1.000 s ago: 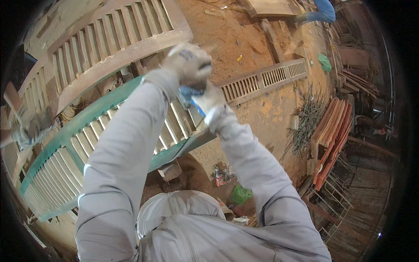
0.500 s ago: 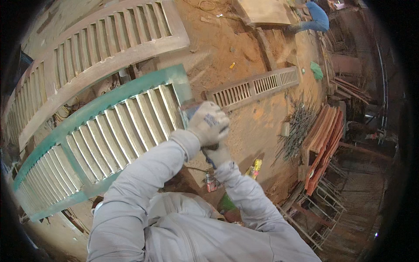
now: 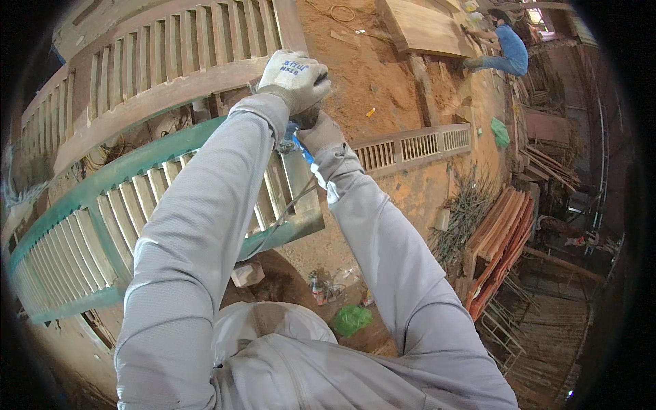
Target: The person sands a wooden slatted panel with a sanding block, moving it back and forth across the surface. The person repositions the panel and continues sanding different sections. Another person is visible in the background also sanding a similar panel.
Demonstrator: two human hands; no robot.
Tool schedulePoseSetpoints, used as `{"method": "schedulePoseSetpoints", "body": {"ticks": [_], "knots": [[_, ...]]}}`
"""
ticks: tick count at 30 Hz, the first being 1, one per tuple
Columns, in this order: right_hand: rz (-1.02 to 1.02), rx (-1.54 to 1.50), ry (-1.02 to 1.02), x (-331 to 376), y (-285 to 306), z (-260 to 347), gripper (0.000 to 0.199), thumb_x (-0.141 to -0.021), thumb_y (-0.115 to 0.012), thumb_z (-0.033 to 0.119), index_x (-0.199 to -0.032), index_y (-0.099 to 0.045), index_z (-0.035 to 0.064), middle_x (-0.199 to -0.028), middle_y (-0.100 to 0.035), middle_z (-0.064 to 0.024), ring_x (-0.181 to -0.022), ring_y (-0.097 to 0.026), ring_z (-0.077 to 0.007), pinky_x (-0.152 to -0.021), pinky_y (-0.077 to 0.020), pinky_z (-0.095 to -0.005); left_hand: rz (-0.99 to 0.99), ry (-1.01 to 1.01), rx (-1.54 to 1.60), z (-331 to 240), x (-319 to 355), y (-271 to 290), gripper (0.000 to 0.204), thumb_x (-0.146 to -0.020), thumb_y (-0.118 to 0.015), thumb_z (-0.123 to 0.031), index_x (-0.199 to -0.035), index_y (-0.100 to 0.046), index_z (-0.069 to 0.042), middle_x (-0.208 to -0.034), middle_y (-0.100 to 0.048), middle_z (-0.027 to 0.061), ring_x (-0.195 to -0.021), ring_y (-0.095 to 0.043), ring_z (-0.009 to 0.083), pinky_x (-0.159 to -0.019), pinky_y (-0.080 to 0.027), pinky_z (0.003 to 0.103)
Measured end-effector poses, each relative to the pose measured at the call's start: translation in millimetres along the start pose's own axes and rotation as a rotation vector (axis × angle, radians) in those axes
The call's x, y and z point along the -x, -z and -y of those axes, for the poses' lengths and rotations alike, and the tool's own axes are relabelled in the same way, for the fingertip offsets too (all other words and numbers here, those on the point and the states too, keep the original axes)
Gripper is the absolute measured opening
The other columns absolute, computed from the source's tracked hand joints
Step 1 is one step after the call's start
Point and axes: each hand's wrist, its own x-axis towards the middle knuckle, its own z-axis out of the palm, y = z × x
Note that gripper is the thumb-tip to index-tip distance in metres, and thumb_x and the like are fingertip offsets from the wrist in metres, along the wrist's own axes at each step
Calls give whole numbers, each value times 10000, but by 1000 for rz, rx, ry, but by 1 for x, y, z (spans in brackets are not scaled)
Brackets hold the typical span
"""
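My left hand [image 3: 295,76], in a white knit glove, is closed over the top of a blue power tool [image 3: 298,141]. My right hand [image 3: 320,133], also gloved, grips the same tool from the right, and most of its body is hidden between the two hands. A thin cable [image 3: 290,208] hangs down from it. The tool sits over the right end of a green-painted slatted wooden panel [image 3: 89,236]. Both grey sleeves reach up from the lower edge.
A bare wooden slatted panel [image 3: 157,61] lies beyond the green one, and a narrow slatted piece [image 3: 417,145] lies to the right. Stacked reddish boards [image 3: 506,232] and thin rods [image 3: 461,219] sit right. A person in blue [image 3: 506,51] works far off. A green bag [image 3: 350,318] lies below.
Both hands with the tool have moved up and away along the end of the green panel, from lower down half a second ago. The view has shifted with them.
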Motion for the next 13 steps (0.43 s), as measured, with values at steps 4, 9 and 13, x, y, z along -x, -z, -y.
{"method": "schedulePoseSetpoints", "body": {"ticks": [4, 9, 13], "knots": [[18, -103, -51, 58, -4, -31, 582, -793, -853, 293, -1294, -667, 61, -1175, -750, -199, -1163, -704, -345, -952, -556, -405, 104, 79, 225, -25, 38, -37, 312, -935, -594, -375, -1010, -709, -95, -1115, -701, 192, -1071, -651, 392, -998, -478, 460], [44, -2, -141, 140, -14, -61, 612, -800, -851, 347, -1282, -656, 24, -1192, -742, -211, -1158, -711, -322, -957, -555, -420, 75, -70, 272, -70, 102, -42, 294, -909, -615, -331, -950, -705, -54, -1027, -712, 174, -1105, -626, 381, -1044, -458, 475], [121, 9, -144, 88, -10, -53, 632, -804, -843, 357, -1315, -649, 41, -1211, -734, -221, -1171, -702, -344, -974, -550, -436, -74, -81, 231, -50, 90, -41, 273, -887, -636, -327, -949, -708, -71, -1041, -712, 171, -1103, -632, 365, -1048, -457, 486]]}}
